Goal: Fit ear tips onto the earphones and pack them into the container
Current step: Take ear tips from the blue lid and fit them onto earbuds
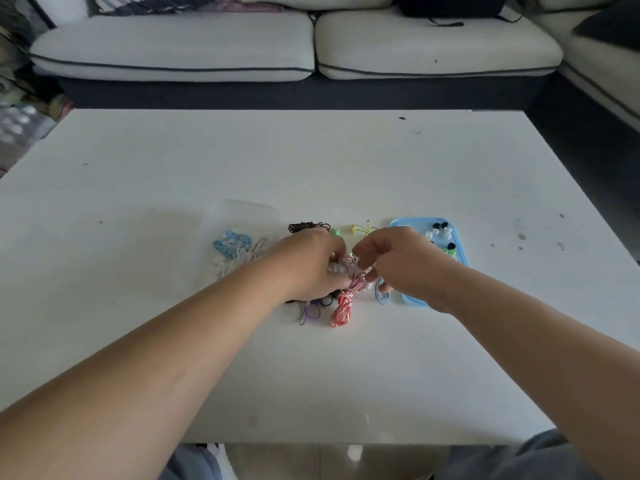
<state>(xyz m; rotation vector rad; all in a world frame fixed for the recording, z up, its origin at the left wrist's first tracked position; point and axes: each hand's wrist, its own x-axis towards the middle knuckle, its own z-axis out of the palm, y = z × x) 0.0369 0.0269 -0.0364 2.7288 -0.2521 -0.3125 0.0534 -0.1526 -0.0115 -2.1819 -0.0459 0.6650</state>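
- The left hand point(308, 265) is curled, knuckles up, and grips the upper end of the red-and-white earphones point(341, 310), with a pale, clear-looking piece point(336, 268) showing at its fingertips.
- The right hand point(401, 261) meets it from the right, its fingers bent narrow and pinching the same upper end of the bundle. Whether an ear tip sits between them is too small to tell.
- The earphones' coiled cord hangs from the two hands towards the near side and lies on the white table point(311, 161), at its middle.
- Just right of the cord lies a thin blue cable point(382, 297). Just left of it, partly under the left hand, are a black cable point(327, 301) and a purple cable point(306, 315).
- Beyond the hands lie a brown coil point(308, 226) and yellow-green earphones point(353, 230).
- On the right, partly under the right wrist, is a light blue tray point(414, 301) holding loose ear tips point(440, 232) in black, white and green.
- On the left stands a clear container point(249, 211), with blue earphones point(230, 244) and white cords point(228, 266) inside it.
- Past the far edge of the table is a pale sofa point(173, 46) with dark piping.
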